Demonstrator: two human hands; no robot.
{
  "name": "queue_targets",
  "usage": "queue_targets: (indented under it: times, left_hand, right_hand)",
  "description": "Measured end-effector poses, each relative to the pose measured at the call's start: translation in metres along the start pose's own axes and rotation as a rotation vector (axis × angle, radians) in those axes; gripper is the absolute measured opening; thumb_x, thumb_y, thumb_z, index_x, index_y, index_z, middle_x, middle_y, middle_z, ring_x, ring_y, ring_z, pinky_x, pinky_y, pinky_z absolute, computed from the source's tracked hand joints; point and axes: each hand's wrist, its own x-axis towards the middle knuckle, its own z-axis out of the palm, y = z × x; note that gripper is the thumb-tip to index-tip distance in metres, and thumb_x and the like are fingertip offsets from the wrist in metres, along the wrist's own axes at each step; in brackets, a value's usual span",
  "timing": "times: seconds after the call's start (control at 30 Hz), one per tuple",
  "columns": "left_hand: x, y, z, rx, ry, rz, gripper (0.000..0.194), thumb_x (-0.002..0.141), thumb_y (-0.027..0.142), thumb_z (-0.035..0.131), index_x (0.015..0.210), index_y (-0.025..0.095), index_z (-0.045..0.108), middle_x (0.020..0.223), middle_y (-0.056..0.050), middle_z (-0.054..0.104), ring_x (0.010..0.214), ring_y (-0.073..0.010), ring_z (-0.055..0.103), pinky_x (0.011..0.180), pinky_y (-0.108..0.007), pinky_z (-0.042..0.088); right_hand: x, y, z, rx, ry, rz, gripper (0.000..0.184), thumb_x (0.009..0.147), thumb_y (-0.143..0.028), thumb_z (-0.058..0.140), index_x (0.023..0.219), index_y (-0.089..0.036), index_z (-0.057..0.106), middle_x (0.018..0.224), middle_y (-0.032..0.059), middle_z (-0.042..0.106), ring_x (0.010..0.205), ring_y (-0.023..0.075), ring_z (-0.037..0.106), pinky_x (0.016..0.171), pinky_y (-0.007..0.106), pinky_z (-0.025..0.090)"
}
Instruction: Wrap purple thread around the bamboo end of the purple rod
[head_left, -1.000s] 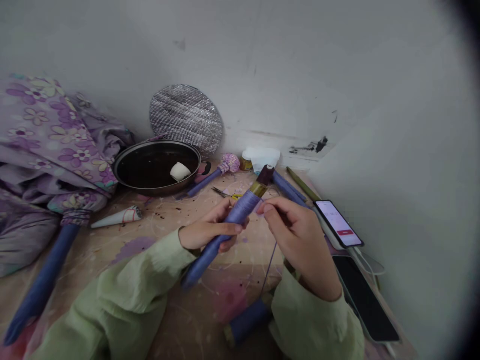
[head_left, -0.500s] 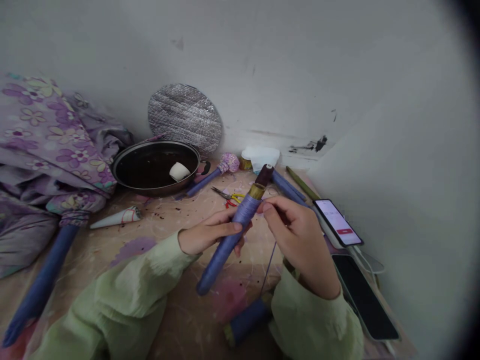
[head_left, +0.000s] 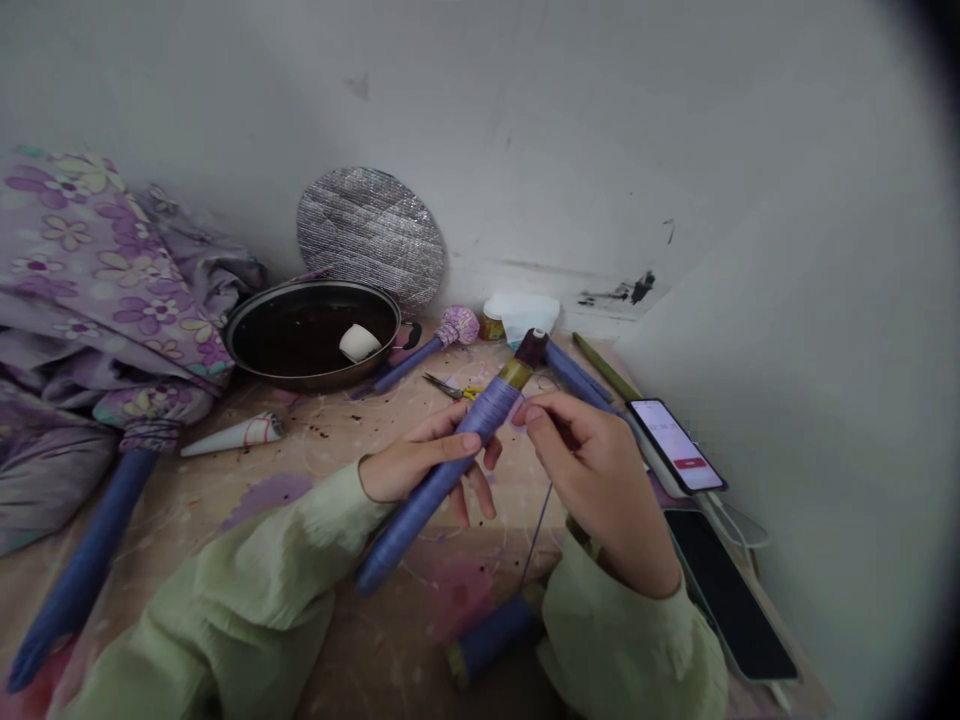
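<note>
A bamboo-like stick (head_left: 411, 530) wrapped in blue-purple thread slants up to the right, its bare olive section and dark purple tip at the upper end. My left hand (head_left: 409, 462) holds it around the middle, thumb on top and the fingers beneath partly spread. Close to the upper edge of the wrapping, my right hand (head_left: 592, 475) is closed in a pinch on the thread (head_left: 537, 535). That strand runs down to a blue spool (head_left: 491, 640) lying on the table, partly covered by my right sleeve.
Left of centre stands a dark pan (head_left: 300, 375) with a white cup (head_left: 359, 343) inside. Pliers (head_left: 446, 386) and a white cone (head_left: 236, 436) lie on the patterned tabletop (head_left: 337, 560). Two phones, one lit (head_left: 679, 445) and one dark (head_left: 731, 590), are at the right, beside the wall.
The wrapped stick's lower end has swung left, and the stick has turned in my left hand, whose fingers are more spread beneath it. My right hand has stayed nearly still.
</note>
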Motion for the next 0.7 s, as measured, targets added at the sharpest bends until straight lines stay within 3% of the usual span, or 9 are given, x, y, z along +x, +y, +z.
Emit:
queue_targets:
  times: [0.23,0.37,0.43,0.57,0.7]
  left_hand:
    - [0.0019,-0.0006,0.0001,0.098,0.11,-0.002,0.029,0.08,0.031,0.057,0.098,0.02,0.037,0.076,0.0,0.058,0.058,-0.0191,0.067,0.041,-0.024,0.052]
    - [0.0028,0.0001,0.0026,0.135,0.165,0.026,0.028,0.078,0.027,0.06,0.093,0.019,0.037,0.059,0.007,0.052,0.037,-0.005,0.048,0.033,-0.013,0.038]
    - [0.0035,0.0001,0.0039,0.15,0.194,0.052,0.028,0.077,0.026,0.062,0.089,0.018,0.038,0.057,0.009,0.047,0.036,-0.0018,0.039,0.032,-0.011,0.031]
    - [0.0035,-0.0023,0.0035,0.239,0.219,0.063,0.028,0.078,0.03,0.061,0.089,0.019,0.038,0.062,0.008,0.044,0.039,-0.0012,0.036,0.037,-0.014,0.028]
    - [0.0023,-0.008,-0.0035,0.207,0.142,0.052,0.032,0.082,0.042,0.053,0.101,0.021,0.039,0.066,0.005,0.047,0.049,-0.0056,0.044,0.046,-0.018,0.035]
  right_hand:
    - [-0.0004,-0.0012,0.0007,0.015,-0.009,0.005,0.02,0.085,-0.021,0.046,0.076,-0.017,0.063,0.068,-0.0002,0.066,0.061,0.0112,0.057,0.056,0.022,0.04]
    - [-0.0009,-0.0018,0.0003,0.029,-0.01,-0.01,0.019,0.085,-0.02,0.046,0.076,-0.017,0.063,0.068,-0.0001,0.066,0.06,0.0107,0.057,0.056,0.022,0.04]
    - [-0.001,-0.0016,0.0005,0.027,-0.011,-0.013,0.019,0.085,-0.02,0.046,0.077,-0.017,0.063,0.071,0.0005,0.067,0.062,0.0113,0.058,0.057,0.022,0.04]
    - [-0.0004,-0.0016,0.0013,0.029,-0.019,0.002,0.019,0.085,-0.021,0.046,0.076,-0.017,0.063,0.071,0.0014,0.067,0.063,0.0125,0.059,0.058,0.023,0.041]
    - [0.0,-0.0026,0.0008,0.046,-0.027,0.006,0.019,0.084,-0.019,0.046,0.074,-0.017,0.061,0.068,0.0002,0.065,0.061,0.0116,0.057,0.058,0.023,0.041]
